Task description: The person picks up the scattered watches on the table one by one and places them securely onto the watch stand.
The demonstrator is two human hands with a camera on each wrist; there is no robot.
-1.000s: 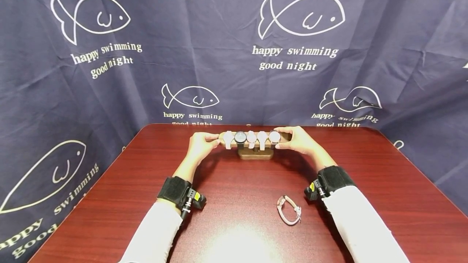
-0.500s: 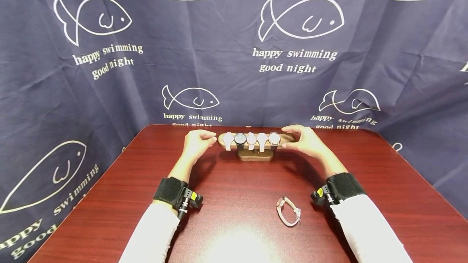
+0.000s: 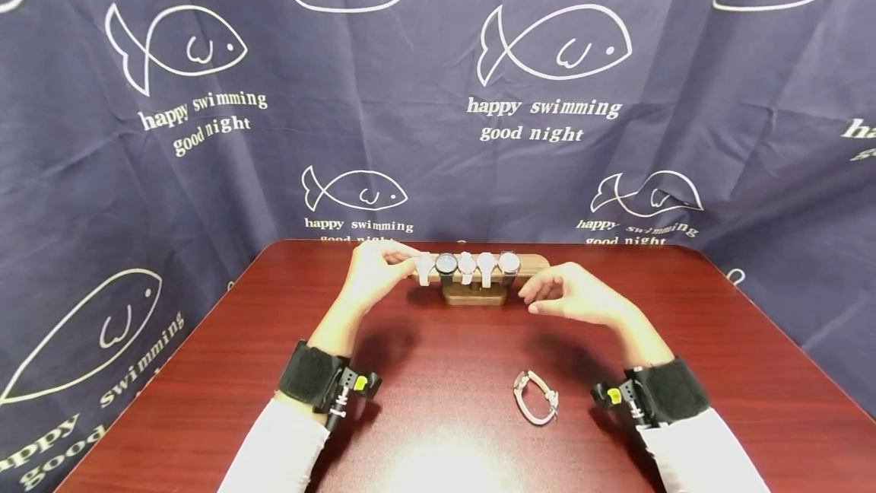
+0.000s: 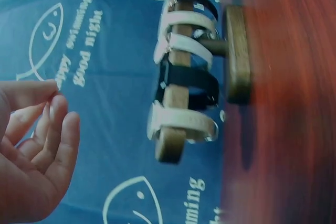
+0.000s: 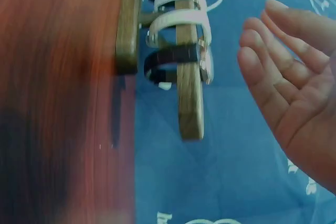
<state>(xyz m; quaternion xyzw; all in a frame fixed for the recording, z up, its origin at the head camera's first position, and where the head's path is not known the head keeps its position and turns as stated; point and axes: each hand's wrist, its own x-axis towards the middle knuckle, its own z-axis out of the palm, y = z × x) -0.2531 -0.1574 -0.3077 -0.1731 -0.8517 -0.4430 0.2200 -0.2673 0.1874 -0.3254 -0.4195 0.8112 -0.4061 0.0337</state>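
Near the back of the table a wooden watch stand (image 3: 535, 265) carries several watches side by side. At its left end sits a white watch (image 3: 424, 266), followed by a black watch (image 3: 447, 264); pale ones come after, then a dark-strapped watch (image 3: 509, 263) with a light dial. My left hand (image 3: 372, 274) is by the left end, fingers loosely bent; the left wrist view shows a gap between it and the bar. Just in front of the right end is my right hand (image 3: 578, 294), fingers relaxed and holding nothing. A pale-strapped wristwatch (image 3: 525, 412) lies closer on the table.
The reddish-brown wooden table (image 3: 274, 371) reflects a bright light at its near edge. Behind it hangs a dark blue cloth (image 3: 424, 120) printed with white fish and lettering. Both wrists wear black straps with small cameras.
My right hand has let go of the stand's right end and drawn back toward me and right. The left hand came off the left end, then moved close to it again.
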